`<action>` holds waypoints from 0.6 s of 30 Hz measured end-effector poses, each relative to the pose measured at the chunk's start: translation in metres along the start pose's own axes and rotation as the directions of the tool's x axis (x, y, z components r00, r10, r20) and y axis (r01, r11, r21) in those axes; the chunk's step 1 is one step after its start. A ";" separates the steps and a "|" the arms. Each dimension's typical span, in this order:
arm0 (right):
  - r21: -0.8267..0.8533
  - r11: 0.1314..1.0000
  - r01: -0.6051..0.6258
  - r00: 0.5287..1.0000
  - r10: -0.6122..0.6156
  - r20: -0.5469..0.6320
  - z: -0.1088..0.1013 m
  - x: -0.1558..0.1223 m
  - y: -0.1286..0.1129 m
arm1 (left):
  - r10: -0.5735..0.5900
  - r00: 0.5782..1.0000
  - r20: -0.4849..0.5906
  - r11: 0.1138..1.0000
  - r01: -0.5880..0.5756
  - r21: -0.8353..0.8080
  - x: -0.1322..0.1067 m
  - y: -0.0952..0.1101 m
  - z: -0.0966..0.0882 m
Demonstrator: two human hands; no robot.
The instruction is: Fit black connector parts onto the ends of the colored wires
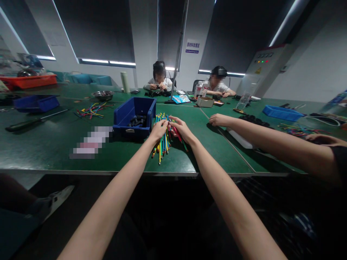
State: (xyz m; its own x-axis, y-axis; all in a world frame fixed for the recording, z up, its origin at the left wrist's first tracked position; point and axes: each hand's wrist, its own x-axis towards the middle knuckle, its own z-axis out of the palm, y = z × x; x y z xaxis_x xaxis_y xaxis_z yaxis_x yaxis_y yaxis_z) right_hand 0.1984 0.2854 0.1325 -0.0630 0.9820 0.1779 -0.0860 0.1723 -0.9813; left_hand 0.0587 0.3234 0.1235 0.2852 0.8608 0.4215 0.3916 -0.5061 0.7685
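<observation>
A bundle of short coloured wires (160, 146), yellow, green, blue and red, lies on the green table in front of me. Over it, my left hand (158, 130) is closed in a pinch; whatever is between its fingertips is too small to make out. My right hand (183, 130) curls around a few wires, with red ones (178, 134) showing below its fingers. The fingertips of both hands nearly meet above the bundle. Just left of my hands stands a blue bin (132, 133) holding black parts (137, 121).
Left of the bin lie loose wires (93, 110), a metal bowl (102, 95), a screwdriver (25, 124) and another blue bin (36, 104). A neighbour's arm (260, 135) reaches in from the right. Two people sit across the table, behind a metal pole (179, 50) and a small carton (205, 102).
</observation>
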 end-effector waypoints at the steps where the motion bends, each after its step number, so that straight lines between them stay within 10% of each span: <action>1: 0.008 1.000 -0.012 1.000 0.012 0.006 0.000 0.000 0.000 | 0.005 1.000 -0.010 1.000 -0.005 0.000 0.000 0.000 -0.001; 18: -0.141 0.986 0.083 0.996 -0.082 0.018 0.010 0.000 0.003 | -0.029 0.990 -0.139 0.982 0.002 -0.188 0.000 0.002 -0.004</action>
State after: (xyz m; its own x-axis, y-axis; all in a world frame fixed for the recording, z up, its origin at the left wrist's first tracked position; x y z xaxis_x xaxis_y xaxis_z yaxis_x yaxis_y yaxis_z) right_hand 0.1885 0.2854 0.1302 -0.0740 0.9631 0.2588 0.0504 0.2628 -0.9635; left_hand 0.0561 0.3225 0.1273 0.1493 0.8742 0.4620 0.2209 -0.4849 0.8462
